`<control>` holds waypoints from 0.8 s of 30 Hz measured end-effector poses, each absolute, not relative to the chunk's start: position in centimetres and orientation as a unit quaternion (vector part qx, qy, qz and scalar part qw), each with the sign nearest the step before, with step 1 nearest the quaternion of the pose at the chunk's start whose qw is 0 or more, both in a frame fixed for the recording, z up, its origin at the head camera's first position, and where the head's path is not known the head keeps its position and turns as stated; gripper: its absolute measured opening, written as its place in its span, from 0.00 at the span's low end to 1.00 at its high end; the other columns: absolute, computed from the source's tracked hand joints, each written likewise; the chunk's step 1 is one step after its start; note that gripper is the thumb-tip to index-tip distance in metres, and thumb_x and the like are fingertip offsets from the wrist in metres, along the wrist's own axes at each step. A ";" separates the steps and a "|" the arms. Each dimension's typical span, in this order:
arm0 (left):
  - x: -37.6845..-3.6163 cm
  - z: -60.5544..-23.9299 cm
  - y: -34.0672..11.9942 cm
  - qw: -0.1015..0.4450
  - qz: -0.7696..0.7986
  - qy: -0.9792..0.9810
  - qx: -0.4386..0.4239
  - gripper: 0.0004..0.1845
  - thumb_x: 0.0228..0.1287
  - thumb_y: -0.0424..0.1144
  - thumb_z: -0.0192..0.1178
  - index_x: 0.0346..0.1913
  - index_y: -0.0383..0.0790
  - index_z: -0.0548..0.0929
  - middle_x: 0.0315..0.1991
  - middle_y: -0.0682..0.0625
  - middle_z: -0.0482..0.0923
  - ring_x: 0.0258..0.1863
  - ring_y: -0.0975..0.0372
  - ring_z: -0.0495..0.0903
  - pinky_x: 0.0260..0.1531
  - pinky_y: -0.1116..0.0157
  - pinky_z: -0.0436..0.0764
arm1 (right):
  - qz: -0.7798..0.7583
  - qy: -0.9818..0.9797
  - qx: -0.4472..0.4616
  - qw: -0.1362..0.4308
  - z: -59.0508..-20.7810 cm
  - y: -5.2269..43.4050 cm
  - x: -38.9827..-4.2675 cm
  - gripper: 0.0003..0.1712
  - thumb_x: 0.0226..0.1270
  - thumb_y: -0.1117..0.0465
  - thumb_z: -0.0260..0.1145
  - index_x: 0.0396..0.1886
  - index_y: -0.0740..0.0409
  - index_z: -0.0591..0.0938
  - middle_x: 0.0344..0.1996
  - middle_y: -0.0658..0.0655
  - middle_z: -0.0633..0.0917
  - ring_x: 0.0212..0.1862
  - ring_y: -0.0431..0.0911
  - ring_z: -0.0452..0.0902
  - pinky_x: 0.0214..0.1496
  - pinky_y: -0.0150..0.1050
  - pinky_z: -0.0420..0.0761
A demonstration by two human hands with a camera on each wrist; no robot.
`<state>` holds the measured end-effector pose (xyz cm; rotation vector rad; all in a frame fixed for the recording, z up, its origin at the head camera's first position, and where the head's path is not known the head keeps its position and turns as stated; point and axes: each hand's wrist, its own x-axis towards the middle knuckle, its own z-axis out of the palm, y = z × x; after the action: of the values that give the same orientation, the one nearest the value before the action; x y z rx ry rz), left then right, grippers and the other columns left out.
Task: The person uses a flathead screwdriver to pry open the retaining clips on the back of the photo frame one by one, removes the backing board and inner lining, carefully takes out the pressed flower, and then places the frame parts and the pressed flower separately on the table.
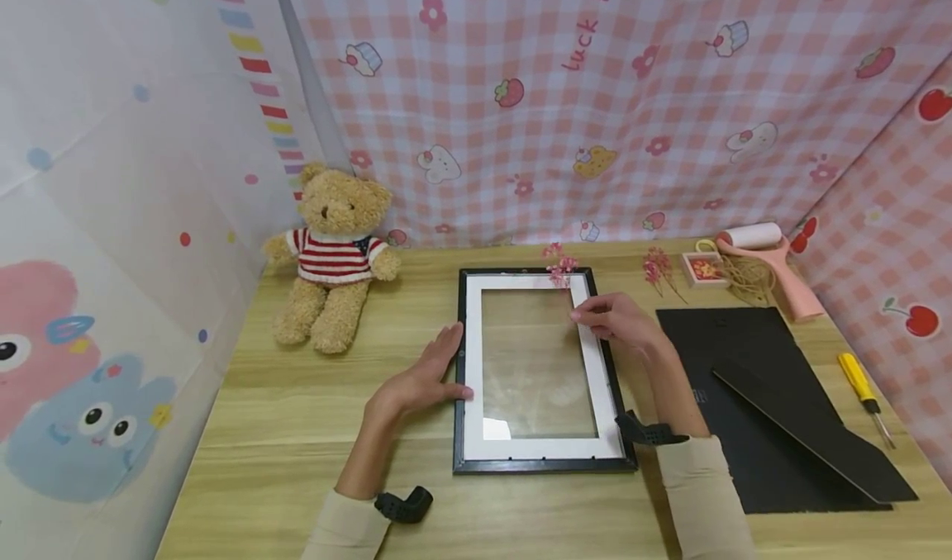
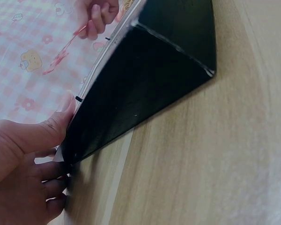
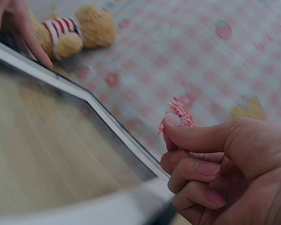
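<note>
A black picture frame (image 1: 463,428) with a white mat and glass lies flat on the wooden table (image 1: 283,428). My left hand (image 1: 422,378) rests against its left side, fingers straight along the edge and thumb on the mat. In the left wrist view the thumb (image 2: 51,129) presses the frame's black side (image 2: 145,79). My right hand (image 1: 619,320) hovers over the frame's upper right corner and pinches a dried pink flower sprig (image 1: 559,268). Its tuft (image 3: 180,110) shows above the thumb and curled fingers (image 3: 196,168).
A teddy bear (image 1: 330,254) in a striped sweater sits at the back left. The frame's black backing board (image 1: 773,395) with its stand lies to the right, a yellow screwdriver (image 1: 863,386) beside it. Behind are a pink lint roller (image 1: 766,254), a small box (image 1: 702,269) and another sprig (image 1: 658,271).
</note>
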<state>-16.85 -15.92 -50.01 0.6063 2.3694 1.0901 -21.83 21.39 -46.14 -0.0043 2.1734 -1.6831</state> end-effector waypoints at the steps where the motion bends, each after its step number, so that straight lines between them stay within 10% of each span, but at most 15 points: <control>1: -16.8 -49.8 -15.9 0.232 0.395 0.861 0.219 0.59 0.75 0.43 0.71 0.90 0.35 0.37 0.91 0.38 0.34 0.91 0.43 0.32 0.88 0.42 0.40 | -0.598 0.778 0.001 0.193 -46.1 22.0 -21.9 0.09 0.81 0.64 0.69 0.43 0.67 0.87 0.18 0.45 0.68 0.23 0.39 0.59 0.30 0.37 0.59; 24: -17.6 -52.1 -16.5 0.230 0.407 0.854 0.227 0.61 0.73 0.48 0.72 0.90 0.37 0.37 0.91 0.37 0.32 0.90 0.41 0.31 0.87 0.40 0.37 | -0.457 0.858 -0.009 0.235 -45.8 32.4 -25.6 0.15 0.83 0.58 0.67 0.49 0.66 0.92 0.22 0.42 0.77 0.25 0.38 0.67 0.31 0.34 0.69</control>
<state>-17.62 -16.54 -52.13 0.6253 2.3502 1.1212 -25.65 32.44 -45.83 -0.0238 2.3528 -1.2540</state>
